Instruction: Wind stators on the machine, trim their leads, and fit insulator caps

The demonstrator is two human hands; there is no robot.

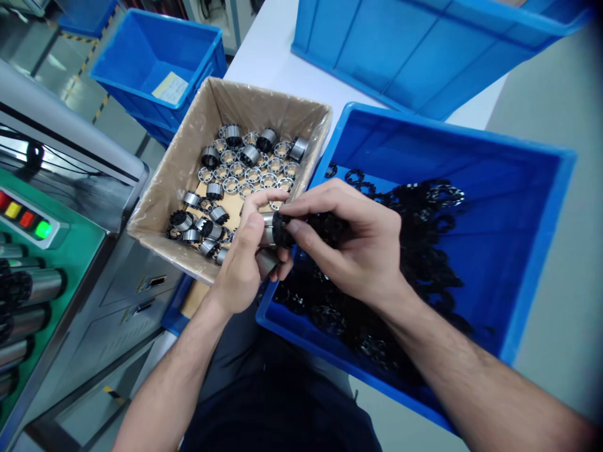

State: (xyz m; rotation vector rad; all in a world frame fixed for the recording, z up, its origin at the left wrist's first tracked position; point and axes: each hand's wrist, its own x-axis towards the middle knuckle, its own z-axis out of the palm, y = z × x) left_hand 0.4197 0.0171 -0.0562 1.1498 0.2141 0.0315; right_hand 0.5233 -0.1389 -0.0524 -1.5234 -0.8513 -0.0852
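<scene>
My left hand point(240, 267) is closed round a silver metal stator core point(267, 229), held on its side above the gap between box and bin. A second metal core point(267, 262) rests lower in the same hand, against the curled fingers. My right hand point(360, 242) pinches a black plastic end ring point(282, 232) at the right end of the upper core, touching it. More black rings point(327, 227) appear bunched under the right palm, partly hidden. Whether the pinched ring is fully seated I cannot tell.
A plastic-lined cardboard box point(162, 242) holds several metal cores, some with black ends. Black plastic rings point(433, 263) lie heaped in a blue bin point(532, 251). Another blue bin point(400, 56) stands behind. At left is a green machine top point(80, 245) with lit buttons and metal cylinders.
</scene>
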